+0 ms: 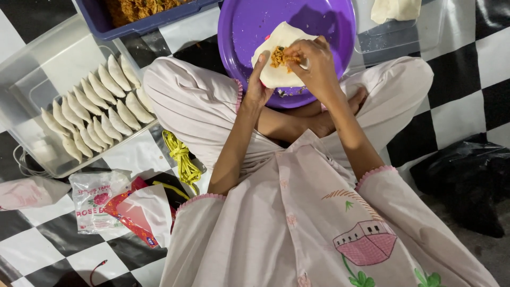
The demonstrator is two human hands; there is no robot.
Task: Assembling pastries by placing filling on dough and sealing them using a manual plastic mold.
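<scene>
Pink fabric covered the seated person's crossed legs, nearest the camera. Above the lap, the left hand (258, 87) cupped a round dough wrapper (276, 58) from below, fingers curled up along its left edge. The right hand (317, 66) was closed, pinching a spoon handle (304, 65) over the orange filling (284, 56) at the wrapper's centre. The wrapper was held over a purple plate (249, 26) resting against the knees. To the left, a clear plastic tray (32, 79) on the chequered floor held rows of folded dumplings (95, 106). Beside it lay a yellow cord (181, 159) and plastic packets (95, 199). Farther off, a blue container (149, 24) held more filling, and another clear tray (419, 32) held spare dough (396, 9).
</scene>
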